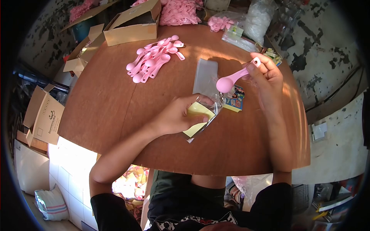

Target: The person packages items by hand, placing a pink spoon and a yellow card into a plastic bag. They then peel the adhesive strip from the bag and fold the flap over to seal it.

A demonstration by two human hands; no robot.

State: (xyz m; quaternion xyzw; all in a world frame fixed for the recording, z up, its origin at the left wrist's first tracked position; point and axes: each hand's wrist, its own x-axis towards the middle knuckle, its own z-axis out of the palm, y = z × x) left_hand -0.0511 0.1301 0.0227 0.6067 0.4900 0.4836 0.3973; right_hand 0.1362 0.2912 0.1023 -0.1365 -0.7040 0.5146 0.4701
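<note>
My left hand is closed on a clear plastic bag with a yellow card inside it. Held up by its handle in my right hand is a pink measuring spoon, its round bowl pointing down and left, just above the bag's end. Behind the bag lies a stack of flat clear bags. Partly hidden under the spoon, a stack of blue printed cards rests on the table. Farther left is a pile of pink measuring spoons.
The brown wooden table has a curved edge. At its back stand an open cardboard box, a bag of pink spoons and a plastic-wrapped bundle. Another carton stands left of the table.
</note>
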